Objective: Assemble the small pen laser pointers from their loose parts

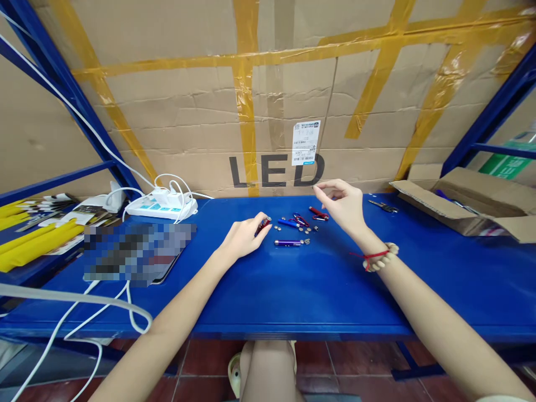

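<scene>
My left hand (247, 235), resting low over the blue table, is closed around a small dark red keychain flashlight (263, 225); its silvery end pokes out past my fingers. Just to the right lie a purple flashlight tube (288, 243), a blue one (288, 223) and a red one (315, 211) with a red carabiner clip (321, 218). Among them are another carabiner clip (300, 219) and several small round button cells (307, 230). My right hand (342, 205) is raised right of this group, thumb and fingertips drawn together in a pinch. Whatever it may hold is too small to see.
A white power strip (161, 206) with plugged-in chargers stands back left, near a blurred-out device (138, 254) and loose white cables (113, 304). Keys (383, 206) and an open cardboard box (464, 206) are at right. A large taped carton (201, 111) walls the back.
</scene>
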Tool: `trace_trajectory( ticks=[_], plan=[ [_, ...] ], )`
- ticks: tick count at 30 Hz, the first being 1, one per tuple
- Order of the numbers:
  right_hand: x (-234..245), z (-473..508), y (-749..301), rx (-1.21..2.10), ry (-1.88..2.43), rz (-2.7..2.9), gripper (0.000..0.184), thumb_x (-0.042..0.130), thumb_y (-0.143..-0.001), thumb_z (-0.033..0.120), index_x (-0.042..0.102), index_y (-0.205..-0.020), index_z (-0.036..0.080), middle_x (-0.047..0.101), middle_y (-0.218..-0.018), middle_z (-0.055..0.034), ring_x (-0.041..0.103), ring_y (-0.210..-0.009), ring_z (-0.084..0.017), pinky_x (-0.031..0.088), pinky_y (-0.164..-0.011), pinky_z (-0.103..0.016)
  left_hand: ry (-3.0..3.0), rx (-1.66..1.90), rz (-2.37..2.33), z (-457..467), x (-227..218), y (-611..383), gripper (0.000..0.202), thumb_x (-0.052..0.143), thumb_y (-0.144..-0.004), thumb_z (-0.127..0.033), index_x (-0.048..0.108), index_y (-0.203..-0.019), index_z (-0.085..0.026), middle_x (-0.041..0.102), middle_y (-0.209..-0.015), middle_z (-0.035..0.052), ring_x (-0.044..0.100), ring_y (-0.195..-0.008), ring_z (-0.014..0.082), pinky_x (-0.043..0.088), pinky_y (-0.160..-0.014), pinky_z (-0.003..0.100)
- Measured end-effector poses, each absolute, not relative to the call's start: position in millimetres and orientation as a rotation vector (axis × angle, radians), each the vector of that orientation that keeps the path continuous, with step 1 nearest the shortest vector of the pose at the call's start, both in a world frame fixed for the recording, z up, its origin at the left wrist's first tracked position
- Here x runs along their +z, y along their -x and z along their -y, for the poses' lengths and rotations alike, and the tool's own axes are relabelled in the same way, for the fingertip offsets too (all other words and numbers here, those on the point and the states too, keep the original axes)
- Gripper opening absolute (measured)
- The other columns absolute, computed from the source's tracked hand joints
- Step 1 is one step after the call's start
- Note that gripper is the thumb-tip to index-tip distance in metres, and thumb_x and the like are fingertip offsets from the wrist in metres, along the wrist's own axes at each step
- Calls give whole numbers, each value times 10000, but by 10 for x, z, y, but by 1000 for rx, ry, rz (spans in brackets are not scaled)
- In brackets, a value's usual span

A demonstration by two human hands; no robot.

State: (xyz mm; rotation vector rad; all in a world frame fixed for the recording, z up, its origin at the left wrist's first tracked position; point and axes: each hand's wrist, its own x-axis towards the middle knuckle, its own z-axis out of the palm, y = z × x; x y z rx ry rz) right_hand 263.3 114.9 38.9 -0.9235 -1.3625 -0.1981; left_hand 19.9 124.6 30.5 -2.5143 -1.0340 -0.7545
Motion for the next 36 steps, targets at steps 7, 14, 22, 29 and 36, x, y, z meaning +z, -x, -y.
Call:
trace_trajectory(
  ticks=[7,14,22,29,36],
  plan=[
    [238,-1333,-2816,-153,1255,1596,248,440,-858,408,537,-958,203,668,-893,-17,580,-509,-100,414,-560,-236,2579,-693,1055,-1192,303,-235,218,288,-919,-337,452,-973,-206,636,-893,18,620,-771,189,410,-607,260],
    [218,-1392,-3060,-371,1493,1609,197,462,-849,353,578,-937,221,667,-912,-30,606,-719,-171,361,-566,-245,2677,-751,860,-1218,263,-297,242,275,-933,-328,463,-904,-177,576,-918,46,550,-844,170,425,-779,303],
    [296,-1141,-2589,-201,911,1732,249,567,-781,393,670,-769,167,652,-801,-50,543,-550,-103,434,-531,-239,2579,-730,777,-1215,255,-313,261,318,-928,-333,514,-897,-165,592,-927,44,552,-865,164,423,-792,306],
    [252,-960,-2226,-130,675,1899,196,592,-779,351,680,-784,175,639,-793,-40,519,-540,-79,425,-480,-211,2571,-786,788,-1207,253,-306,246,297,-940,-313,494,-980,-171,630,-929,40,582,-845,164,427,-768,297],
    [223,-981,-2216,-56,651,1928,202,596,-785,342,689,-776,163,648,-795,-52,535,-556,-85,426,-464,-209,2595,-821,792,-1189,275,-307,216,307,-938,-291,483,-977,-170,627,-932,42,586,-846,165,439,-764,289]
  ],
)
